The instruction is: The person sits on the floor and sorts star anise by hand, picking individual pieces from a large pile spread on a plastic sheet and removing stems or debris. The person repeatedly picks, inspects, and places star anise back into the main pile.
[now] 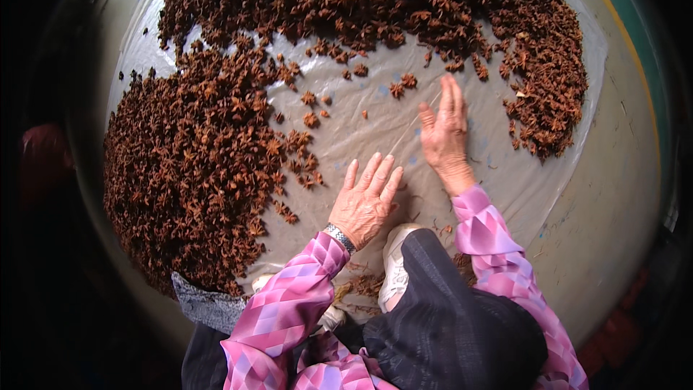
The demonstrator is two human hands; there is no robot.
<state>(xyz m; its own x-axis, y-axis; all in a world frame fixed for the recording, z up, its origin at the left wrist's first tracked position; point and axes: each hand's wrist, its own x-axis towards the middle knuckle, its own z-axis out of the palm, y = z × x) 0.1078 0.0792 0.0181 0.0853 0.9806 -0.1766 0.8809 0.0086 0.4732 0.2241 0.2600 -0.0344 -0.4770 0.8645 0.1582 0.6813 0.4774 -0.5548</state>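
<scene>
My left hand (pixel 366 200), with a patterned metal watch band at the wrist, is spread palm down above or on the plastic sheet (pixel 357 138) and holds nothing. Farther forward and to the right, my right hand (pixel 446 124) has its thumb apart from its fingers, and nothing shows in it. Its fingertips are near the lower edge of a large heap of dried star anise (pixel 346 0). Two loose star anise pods (pixel 403 84) lie just left of those fingertips. Another broad heap of star anise (pixel 189 173) spreads to the left of my left hand.
A reddish-brown arm of the heap (pixel 547 86) curves down the right side. Stray pods (pixel 310 119) lie between the heaps. My shoe (pixel 396 268) rests on the sheet, with broken bits (pixel 365 285) beside it. A grey cloth (pixel 208 303) touches the left heap. A yellow floor line (pixel 622 27) runs at right.
</scene>
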